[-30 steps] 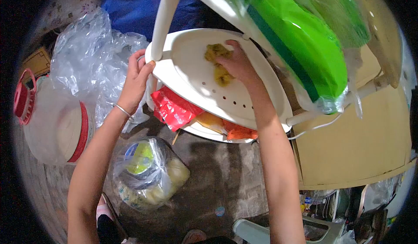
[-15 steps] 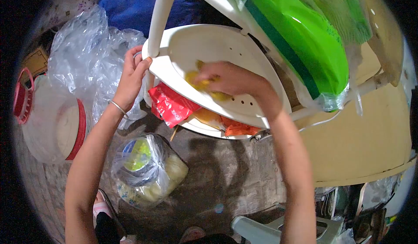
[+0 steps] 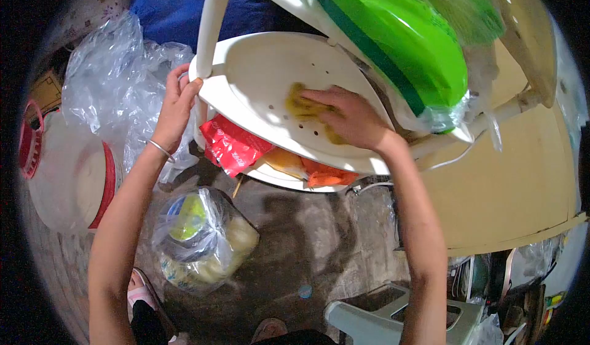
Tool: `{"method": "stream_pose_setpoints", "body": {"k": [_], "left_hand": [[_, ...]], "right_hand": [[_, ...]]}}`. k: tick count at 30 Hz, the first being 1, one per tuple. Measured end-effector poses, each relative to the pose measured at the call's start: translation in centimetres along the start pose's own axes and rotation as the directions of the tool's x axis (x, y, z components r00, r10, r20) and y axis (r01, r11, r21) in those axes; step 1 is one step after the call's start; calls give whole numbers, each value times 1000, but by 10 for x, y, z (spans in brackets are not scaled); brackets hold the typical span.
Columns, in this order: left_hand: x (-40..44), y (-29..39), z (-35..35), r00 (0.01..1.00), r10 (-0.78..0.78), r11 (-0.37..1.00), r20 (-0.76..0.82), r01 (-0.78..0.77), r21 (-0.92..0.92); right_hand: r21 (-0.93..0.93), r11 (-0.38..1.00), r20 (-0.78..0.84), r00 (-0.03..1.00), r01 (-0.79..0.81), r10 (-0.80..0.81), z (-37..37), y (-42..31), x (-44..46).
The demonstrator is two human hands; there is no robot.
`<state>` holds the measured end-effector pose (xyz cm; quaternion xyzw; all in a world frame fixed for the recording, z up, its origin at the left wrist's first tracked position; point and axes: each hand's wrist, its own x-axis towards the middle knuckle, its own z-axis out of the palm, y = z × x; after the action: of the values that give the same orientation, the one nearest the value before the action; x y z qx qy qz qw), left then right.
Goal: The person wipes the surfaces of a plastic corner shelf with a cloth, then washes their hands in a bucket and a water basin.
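A white plastic shelf rack (image 3: 264, 59) with oval tiers stands in front of me. My left hand (image 3: 178, 102) grips the rim of its middle tier at the left corner, beside the upright post. On that tier's surface, near the small drain holes, my right hand (image 3: 353, 116) presses down a yellow cloth (image 3: 304, 105). The fingers lie over the cloth, slightly blurred. Below, the lower tier holds a red packet (image 3: 233, 145) and an orange packet (image 3: 329, 171). A bright green package (image 3: 405, 37) in clear plastic rests on the tier above.
Crumpled clear plastic bags (image 3: 101, 80) and a large clear jar with a red lid (image 3: 74, 166) stand at left. A tied bag with food containers (image 3: 206, 240) sits on the floor. A grey stool (image 3: 369, 314) is at lower right, near a beige panel (image 3: 504, 185).
My right hand has slid the yellow cloth rightward across the tier, uncovering more of its left part. My left hand keeps its grip on the rim. The view has shifted slightly.
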<state>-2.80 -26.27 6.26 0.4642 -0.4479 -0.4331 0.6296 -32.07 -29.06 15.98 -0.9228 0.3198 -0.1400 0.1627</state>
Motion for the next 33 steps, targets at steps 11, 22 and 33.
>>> {"method": "stream_pose_setpoints", "body": {"k": [11, 22, 33], "left_hand": [[-1, 0, -2, 999, 22, 999, 33, -20, -39], [1, -7, 0, 998, 11, 998, -60, -7, 62], [-67, 34, 73, 671, 527, 109, 522, -662, 741]], "right_hand": [[-273, 943, 425, 855, -190, 296, -8, -16, -13], [23, 801, -543, 666, -598, 512, 44, -58, -96], [231, 873, -805, 420, -430, 420, 92, -53, -107]]}}
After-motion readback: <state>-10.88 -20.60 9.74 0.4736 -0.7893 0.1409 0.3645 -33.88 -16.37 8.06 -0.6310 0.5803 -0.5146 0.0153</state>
